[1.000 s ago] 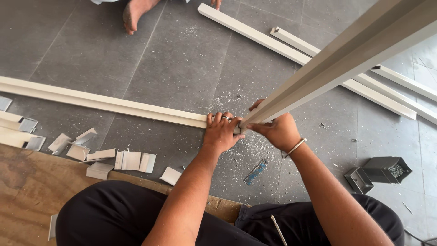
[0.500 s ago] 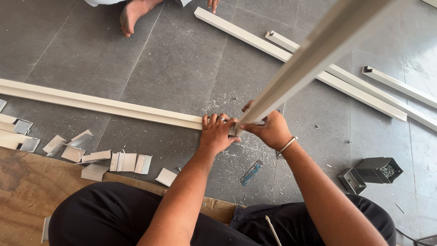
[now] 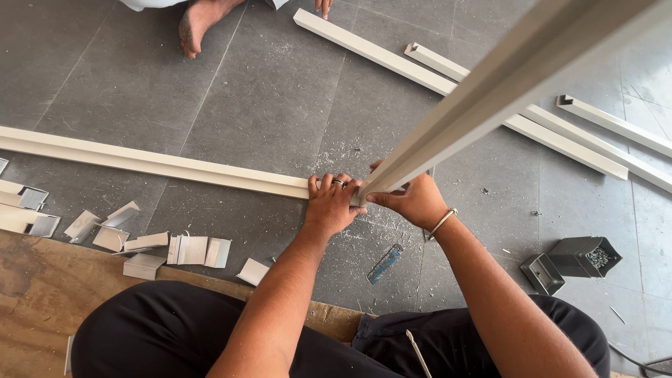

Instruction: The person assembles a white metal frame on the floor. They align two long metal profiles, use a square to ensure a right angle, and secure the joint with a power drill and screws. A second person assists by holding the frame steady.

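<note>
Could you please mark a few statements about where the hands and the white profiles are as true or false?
1. The left hand rests on the end of the long white profile that lies on the floor. True.
2. The right hand is empty. False: it grips the lower end of a raised profile that slants up toward the camera.
3. Short cut pieces lie on the floor left of the arms. True.
4. The small dark box sits on the wooden board. False: it stands on the grey floor at the right, holding small metal bits, probably screws.
5. A bare foot of another person shows at the top edge. True.
</note>
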